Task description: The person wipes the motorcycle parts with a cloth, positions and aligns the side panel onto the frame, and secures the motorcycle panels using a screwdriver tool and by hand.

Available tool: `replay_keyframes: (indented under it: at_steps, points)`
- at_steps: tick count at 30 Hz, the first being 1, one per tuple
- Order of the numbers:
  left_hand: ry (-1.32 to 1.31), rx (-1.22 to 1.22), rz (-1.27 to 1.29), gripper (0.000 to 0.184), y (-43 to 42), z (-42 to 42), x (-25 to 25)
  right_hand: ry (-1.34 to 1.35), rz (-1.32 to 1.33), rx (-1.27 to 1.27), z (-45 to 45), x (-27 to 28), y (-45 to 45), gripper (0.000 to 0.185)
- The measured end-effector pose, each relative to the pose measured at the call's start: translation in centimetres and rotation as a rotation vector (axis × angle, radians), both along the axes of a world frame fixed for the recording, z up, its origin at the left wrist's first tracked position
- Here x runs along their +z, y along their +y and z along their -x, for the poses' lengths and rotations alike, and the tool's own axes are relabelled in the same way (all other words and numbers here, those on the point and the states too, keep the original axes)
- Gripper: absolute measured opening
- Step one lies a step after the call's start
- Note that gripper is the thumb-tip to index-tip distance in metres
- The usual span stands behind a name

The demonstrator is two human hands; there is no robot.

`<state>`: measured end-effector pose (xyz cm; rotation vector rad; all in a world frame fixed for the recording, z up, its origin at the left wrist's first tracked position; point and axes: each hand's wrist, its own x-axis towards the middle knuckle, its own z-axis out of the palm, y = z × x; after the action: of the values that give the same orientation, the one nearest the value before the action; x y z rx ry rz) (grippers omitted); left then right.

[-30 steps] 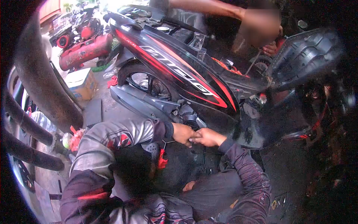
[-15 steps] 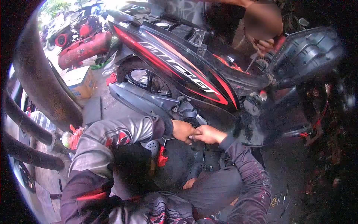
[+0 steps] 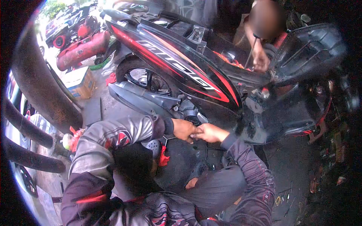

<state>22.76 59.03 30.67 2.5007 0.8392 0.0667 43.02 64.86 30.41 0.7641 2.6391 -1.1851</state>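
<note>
My left hand [image 3: 184, 130] and my right hand [image 3: 209, 133] meet in front of my knees, with fingers closed and touching. Whatever lies between the fingertips is too small or hidden to name. Just beyond them is the lower engine part [image 3: 189, 109] of a black and red scooter [image 3: 181, 71]. The scooter's rear wheel [image 3: 145, 79] shows behind a long grey cover [image 3: 141, 98]. Below my right hand, a thin dark metal rod [image 3: 206, 152] is partly visible near my foot.
Across the scooter, a co-worker's hand [image 3: 260, 60] is at the frame by a thin rod. A red compressor tank [image 3: 83, 49], a cardboard box [image 3: 81, 83] and thick rusty pipes [image 3: 41, 75] stand left. A red rag [image 3: 163, 156] and small tools [image 3: 286, 197] lie on the floor.
My hands stay pressed together and have shifted very slightly. The co-worker's hand has moved down toward the scooter frame. The view has tilted a little.
</note>
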Motion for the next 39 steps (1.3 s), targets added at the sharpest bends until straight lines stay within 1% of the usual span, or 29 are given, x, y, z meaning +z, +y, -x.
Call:
replay_keyframes:
  at_steps: [1,3,7,13,15,19,21,22,23,25,26,27,29,30,32,36,38,39]
  points:
    - [0.000,0.001,0.003,0.061,-0.1,0.1,0.1,0.000,0.003,0.001,-0.1,-0.1,0.1,0.045]
    - [0.041,0.014,0.045,0.059,-0.8,-0.1,2.3,-0.038,-0.018,0.006,0.0,0.9,-0.1,0.046]
    - [0.034,0.001,0.051,0.060,-0.3,0.0,1.2,-0.025,-0.003,-0.025,-0.1,0.4,-0.1,0.046]
    - [0.030,0.025,0.066,0.061,-0.6,0.0,1.8,0.015,0.001,-0.038,0.0,1.2,-0.5,0.047]
    - [0.013,0.006,0.030,0.062,-0.4,0.0,1.3,-0.019,-0.047,-0.018,0.0,1.1,-0.5,0.043]
    - [-0.009,0.019,0.049,0.065,-0.3,0.0,0.8,-0.092,-0.023,-0.025,0.1,1.6,-0.6,0.043]
    - [0.014,0.002,0.057,0.066,-0.3,-0.2,1.3,-0.058,-0.057,-0.006,0.3,2.2,-0.8,0.044]
    - [0.029,0.009,0.076,0.068,-0.4,-0.1,1.6,0.015,0.002,-0.003,0.2,2.5,-1.0,0.044]
    - [0.025,0.025,0.080,0.068,-0.2,-0.1,0.9,0.012,0.006,0.013,0.2,2.3,-0.9,0.044]
    - [-0.058,-0.021,0.040,0.062,0.4,0.0,-0.5,-0.070,-0.059,0.003,0.3,2.2,-0.7,0.044]
    - [-0.042,0.010,0.075,0.052,-0.2,-0.1,0.7,-0.091,-0.017,-0.016,0.3,2.2,-0.7,0.044]
    - [-0.044,0.018,0.073,0.052,-0.2,0.0,0.7,-0.093,-0.019,-0.007,0.3,2.1,-0.6,0.044]
    - [-0.043,0.009,0.069,0.046,-0.2,-0.1,0.7,-0.087,-0.036,-0.027,0.4,2.1,-0.7,0.044]
    - [-0.044,0.013,0.067,0.046,-0.2,-0.1,0.8,-0.087,-0.039,-0.022,0.4,2.3,-0.9,0.044]
    - [-0.056,-0.002,0.062,0.048,-0.3,0.0,0.8,-0.070,0.036,-0.049,0.4,3.0,-1.3,0.042]
    - [-0.076,-0.013,0.030,0.050,-0.2,0.0,0.5,-0.116,-0.023,-0.044,0.3,2.6,-1.1,0.039]
    - [-0.064,-0.015,0.034,0.053,-0.1,0.0,0.2,0.000,0.008,-0.057,0.2,2.4,-1.3,0.037]
    - [-0.066,-0.013,0.037,0.053,0.1,0.0,-0.2,-0.003,0.010,-0.056,0.2,2.4,-1.2,0.037]
